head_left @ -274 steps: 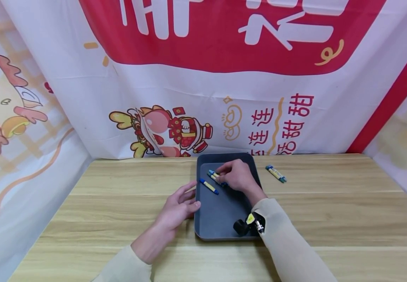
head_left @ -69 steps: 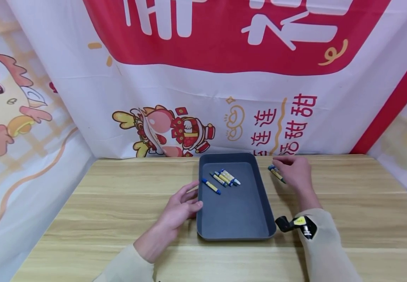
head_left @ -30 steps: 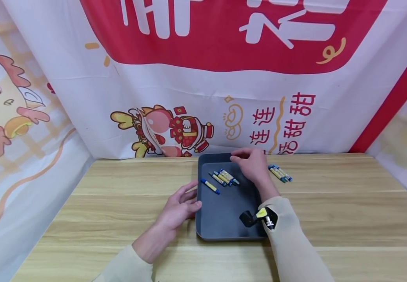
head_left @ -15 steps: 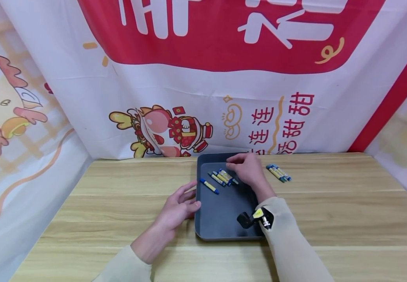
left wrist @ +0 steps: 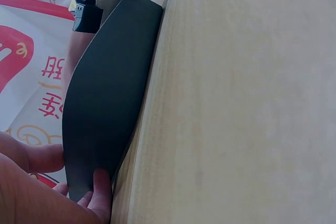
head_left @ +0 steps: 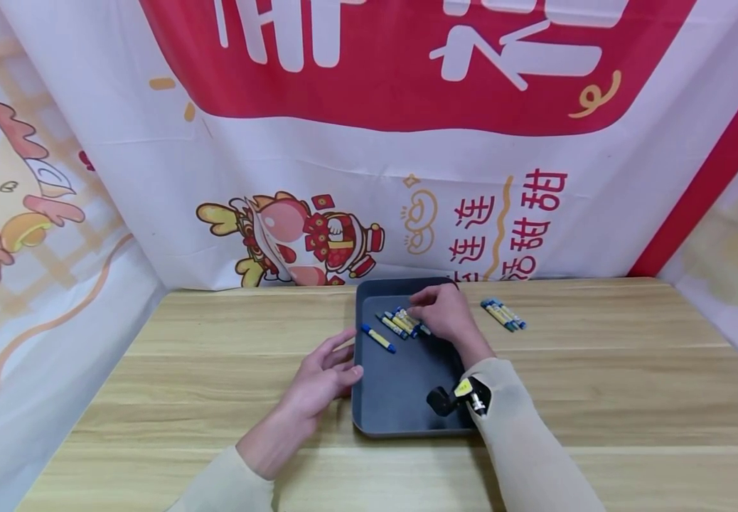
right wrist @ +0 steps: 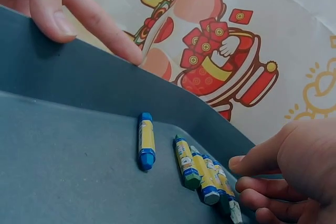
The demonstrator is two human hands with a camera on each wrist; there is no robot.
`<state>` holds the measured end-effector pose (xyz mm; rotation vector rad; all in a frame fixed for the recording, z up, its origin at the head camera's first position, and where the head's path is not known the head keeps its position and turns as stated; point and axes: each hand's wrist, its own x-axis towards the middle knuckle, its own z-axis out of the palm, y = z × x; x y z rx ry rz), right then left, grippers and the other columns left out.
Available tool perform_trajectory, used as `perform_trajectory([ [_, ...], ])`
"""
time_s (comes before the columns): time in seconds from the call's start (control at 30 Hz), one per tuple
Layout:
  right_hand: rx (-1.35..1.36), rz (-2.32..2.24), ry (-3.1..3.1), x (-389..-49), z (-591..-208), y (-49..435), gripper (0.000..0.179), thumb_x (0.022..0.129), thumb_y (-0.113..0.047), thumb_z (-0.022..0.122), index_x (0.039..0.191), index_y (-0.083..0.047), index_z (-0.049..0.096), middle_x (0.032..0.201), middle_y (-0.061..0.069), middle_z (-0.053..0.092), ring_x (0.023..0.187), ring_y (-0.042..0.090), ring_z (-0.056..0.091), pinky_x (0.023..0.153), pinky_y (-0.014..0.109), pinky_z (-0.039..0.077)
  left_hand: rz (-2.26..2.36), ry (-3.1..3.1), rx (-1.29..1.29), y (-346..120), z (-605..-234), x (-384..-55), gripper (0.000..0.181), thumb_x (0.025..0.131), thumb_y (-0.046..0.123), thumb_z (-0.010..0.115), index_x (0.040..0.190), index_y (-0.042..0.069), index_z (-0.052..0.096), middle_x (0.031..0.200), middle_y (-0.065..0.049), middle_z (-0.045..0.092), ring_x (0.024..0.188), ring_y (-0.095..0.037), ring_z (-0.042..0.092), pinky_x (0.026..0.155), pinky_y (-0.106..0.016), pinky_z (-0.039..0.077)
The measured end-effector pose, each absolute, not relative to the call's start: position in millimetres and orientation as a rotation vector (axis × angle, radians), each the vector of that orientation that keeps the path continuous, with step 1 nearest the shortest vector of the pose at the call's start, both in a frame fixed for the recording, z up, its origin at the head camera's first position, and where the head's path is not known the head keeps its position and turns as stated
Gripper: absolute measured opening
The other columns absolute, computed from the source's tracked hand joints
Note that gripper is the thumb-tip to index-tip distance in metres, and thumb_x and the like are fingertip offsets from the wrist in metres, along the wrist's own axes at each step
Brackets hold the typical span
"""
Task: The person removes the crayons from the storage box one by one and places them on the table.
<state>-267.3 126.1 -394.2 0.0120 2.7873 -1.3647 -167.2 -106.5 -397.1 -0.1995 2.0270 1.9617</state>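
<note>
- L hand (head_left: 319, 378): relaxed, fingers touching tray (head_left: 401, 398) side.
- R hand (head_left: 444, 314): fingers bent at crayon row (right wrist: 207, 178) in tray — can't tell if pinching.
- Prob. part-done: row + separate crayon (head_left: 379, 339) in; crayon group (head_left: 503, 314) on table (head_left: 606, 370), R of tray, left.

White printed backdrop (head_left: 382, 153) hanging along far edge of wood-grained worktop (head_left: 599, 384); cartoon-printed cloth (head_left: 55, 313) lining left edge; red stripe (head_left: 719, 171) slanting down near far right corner.
</note>
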Motion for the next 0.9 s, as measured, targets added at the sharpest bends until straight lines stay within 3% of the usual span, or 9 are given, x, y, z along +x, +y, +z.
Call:
perform_trajectory([
  [0.9, 0.007, -1.155, 2.799, -269.6, -395.3, 116.3, 0.022, 0.097, -0.016, 0.077, 0.118, -0.011, 0.081, 0.111, 0.009, 0.077, 0.101, 0.025, 0.064, 0.092, 0.040, 0.053, 1.954, 2.020, -0.214, -106.9, -398.0, -169.7, 0.066, 0.101, 0.003, 0.066, 0.160, 0.026, 0.048, 0.163, -0.017, 0.051, 0.143, -0.035, 0.059, 0.108, -0.047, 0.056],
])
